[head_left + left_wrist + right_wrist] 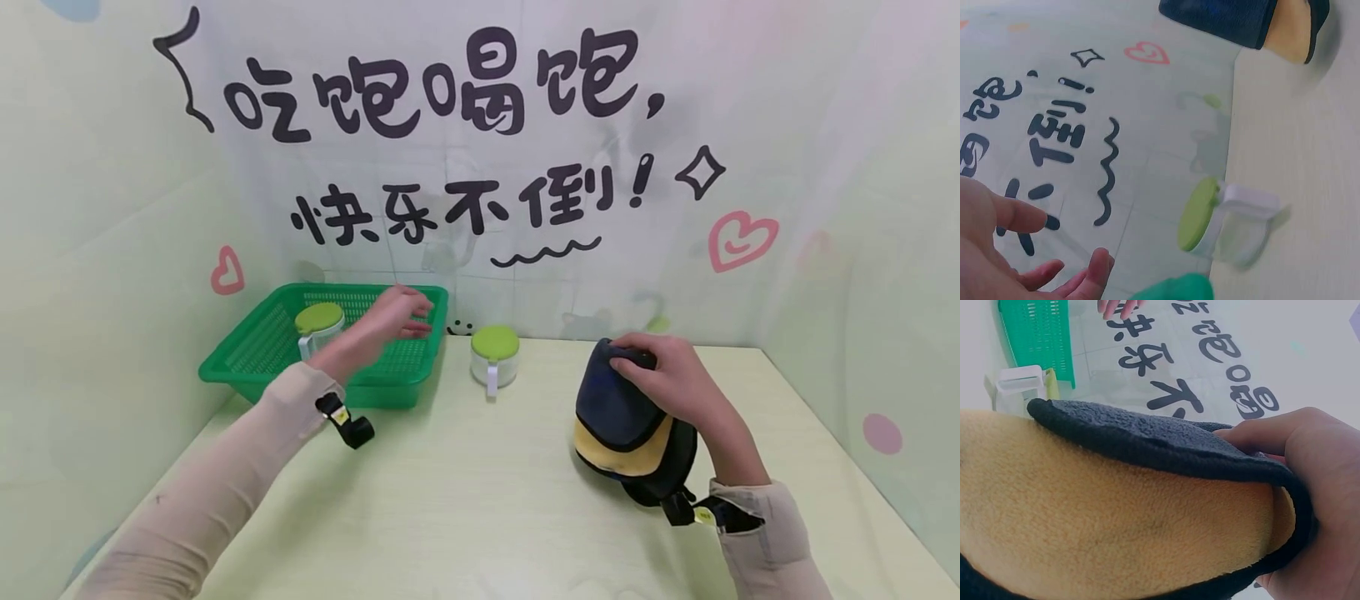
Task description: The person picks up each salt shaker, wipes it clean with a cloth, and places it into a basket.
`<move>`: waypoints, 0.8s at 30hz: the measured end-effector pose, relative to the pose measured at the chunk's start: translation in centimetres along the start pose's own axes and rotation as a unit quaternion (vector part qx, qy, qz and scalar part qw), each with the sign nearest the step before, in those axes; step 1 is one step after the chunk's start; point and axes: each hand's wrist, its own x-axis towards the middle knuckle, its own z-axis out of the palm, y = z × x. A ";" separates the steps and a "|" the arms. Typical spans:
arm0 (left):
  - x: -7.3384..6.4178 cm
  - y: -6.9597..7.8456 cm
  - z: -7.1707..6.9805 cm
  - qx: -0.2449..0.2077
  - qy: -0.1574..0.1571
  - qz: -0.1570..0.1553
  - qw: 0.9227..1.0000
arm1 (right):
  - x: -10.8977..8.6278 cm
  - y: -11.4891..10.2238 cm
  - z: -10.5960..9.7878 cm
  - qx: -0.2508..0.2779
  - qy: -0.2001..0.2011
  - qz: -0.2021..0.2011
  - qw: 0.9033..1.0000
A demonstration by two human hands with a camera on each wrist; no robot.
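My left hand (386,323) hovers over the right part of a green plastic basket (247,333), its fingers loosely bent around nothing. In that basket stands a clear jar (321,323) with a green lid and a pale handle. A matching seasoning jar (495,358) stands on the table, right of the basket. My right hand (671,379) grips the top of a small backpack (618,400) with a navy flap, a yellow body and black trim. The right wrist view shows the yellow fleece (1116,531) close up; my fingertips behind the flap are mostly hidden.
A pale wooden table (450,508) lies under everything. Behind it hangs a white printed backdrop (480,292) with black lettering, and pale walls (885,333) stand at both sides. A black camera strap (348,421) hangs at the left wrist.
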 end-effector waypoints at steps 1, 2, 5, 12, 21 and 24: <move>-0.2 0.0 0.7 -0.009 -0.004 0.003 1.000 | 0.0 0.0 0.0 0.001 0.000 0.000 1.000; -0.5 -0.1 1.4 -0.021 -0.008 0.007 1.000 | 0.0 0.0 0.0 0.001 0.000 0.000 1.000; -1.0 -0.4 3.1 -0.053 -0.016 0.019 0.998 | 0.0 -0.1 -0.1 0.002 -0.001 0.000 1.000; -1.3 -2.7 6.5 -0.103 -0.042 0.027 0.993 | 0.0 -0.1 -0.1 0.005 -0.004 -0.003 1.000; -0.3 -6.9 9.7 -0.122 -0.005 0.011 0.992 | 0.1 0.0 -0.1 0.007 -0.003 -0.004 1.000; 0.4 -8.0 10.3 -0.129 0.008 0.000 0.992 | 0.0 0.1 -0.1 0.007 -0.003 -0.004 1.000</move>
